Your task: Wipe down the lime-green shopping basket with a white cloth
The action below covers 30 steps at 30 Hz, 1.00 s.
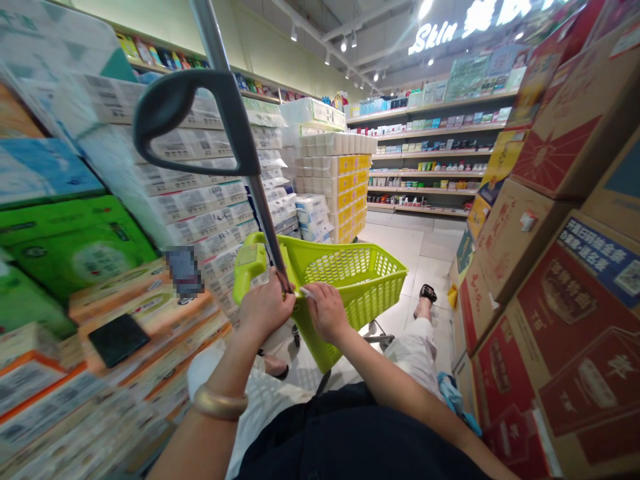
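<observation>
Lime-green perforated plastic basket (pixel 365 300), frame centre: likely light, stiff; hold by rim (pixel 393 261) | left hand (pixel 267 303) gripping silver metal pole (pixel 265 213) | right hand (pixel 327 311) curled, hold unclear

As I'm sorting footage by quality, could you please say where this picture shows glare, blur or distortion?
Head view: glare whitens the lit sign; head view: the stacked cartons at right look stretched, the packs at lower left smeared; head view: a pixelated patch masks detail, while the left hand and right hand look sharper.
</observation>
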Each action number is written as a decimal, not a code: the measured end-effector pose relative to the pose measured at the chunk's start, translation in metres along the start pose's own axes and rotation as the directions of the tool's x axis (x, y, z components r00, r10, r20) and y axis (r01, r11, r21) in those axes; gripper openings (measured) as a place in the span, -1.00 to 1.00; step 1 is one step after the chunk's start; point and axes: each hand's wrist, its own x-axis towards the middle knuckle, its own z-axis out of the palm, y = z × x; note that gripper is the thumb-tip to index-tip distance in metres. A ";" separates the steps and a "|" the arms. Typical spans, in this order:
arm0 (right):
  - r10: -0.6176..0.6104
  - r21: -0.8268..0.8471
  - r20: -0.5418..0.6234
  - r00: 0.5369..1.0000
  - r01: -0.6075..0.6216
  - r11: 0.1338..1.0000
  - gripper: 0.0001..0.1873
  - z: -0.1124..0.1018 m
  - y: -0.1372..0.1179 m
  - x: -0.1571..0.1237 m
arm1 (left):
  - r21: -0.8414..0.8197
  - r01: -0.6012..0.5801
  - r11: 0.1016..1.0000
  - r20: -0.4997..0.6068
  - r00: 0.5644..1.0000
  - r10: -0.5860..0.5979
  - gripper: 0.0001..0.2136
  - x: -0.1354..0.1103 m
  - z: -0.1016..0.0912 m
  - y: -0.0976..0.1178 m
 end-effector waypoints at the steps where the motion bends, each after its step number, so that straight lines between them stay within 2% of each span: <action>1: 0.047 -0.024 -0.015 0.999 -0.048 0.999 -0.69 -0.001 0.008 -0.001 | -0.003 0.000 1.000 0.000 1.000 0.000 -0.50 0.000 0.000 0.000; 3: 0.144 -0.071 -0.053 0.988 -0.148 0.986 -0.71 -0.002 0.018 -0.003 | -0.009 0.001 1.000 0.000 1.000 -0.001 -0.51 0.000 -0.001 0.001; 5: 0.175 -0.084 -0.073 0.982 -0.180 0.980 -0.72 0.000 0.015 -0.002 | -0.008 0.005 1.000 -0.005 1.000 -0.005 -0.51 0.000 -0.001 0.002; 9: 0.032 -0.001 -0.062 0.998 -0.032 0.999 -0.71 0.009 -0.013 0.003 | 0.007 0.001 1.000 -0.030 1.000 -0.001 -0.50 0.000 0.001 0.004; 11: -0.025 0.028 -0.053 0.998 0.026 0.999 -0.69 0.010 -0.020 0.004 | 0.009 -0.004 1.000 -0.026 1.000 0.005 -0.50 0.000 0.001 0.003; 14: -0.022 0.017 -0.050 0.998 0.023 1.000 -0.70 0.007 -0.005 0.000 | 0.009 -0.011 1.000 -0.025 1.000 0.011 -0.52 0.000 0.001 0.003; 17: 0.088 -0.038 -0.101 0.991 -0.092 0.995 -0.70 0.002 0.019 -0.005 | 0.011 -0.010 1.000 -0.022 1.000 0.010 -0.57 0.000 0.000 0.003; 19: 0.152 -0.057 -0.134 0.979 -0.161 0.985 -0.71 0.002 0.024 -0.006 | 0.014 -0.008 1.000 -0.018 1.000 0.008 -0.57 0.001 0.000 0.004; 21: 0.140 -0.039 -0.136 0.981 -0.147 0.988 -0.71 0.004 0.015 -0.004 | 0.019 -0.009 1.000 -0.027 1.000 0.010 -0.54 0.001 0.000 0.005; 24: 0.040 0.027 -0.094 0.995 -0.038 0.999 -0.71 0.007 -0.008 0.002 | 0.020 -0.013 1.000 -0.033 0.999 0.014 -0.51 0.001 0.001 0.006; 26: -0.012 0.054 -0.059 0.998 0.015 0.998 -0.70 0.007 -0.014 0.004 | 0.012 -0.016 1.000 -0.027 0.999 0.017 -0.52 0.000 0.000 0.007; 28: -0.015 0.046 -0.038 0.999 0.017 0.999 -0.70 0.003 -0.007 0.003 | 0.005 -0.018 1.000 -0.026 1.000 0.018 -0.53 0.000 0.000 0.007; 30: 0.041 0.008 -0.047 0.998 -0.041 0.999 -0.71 -0.001 0.010 0.001 | 0.000 -0.019 1.000 -0.027 0.999 0.019 -0.51 0.000 0.000 0.007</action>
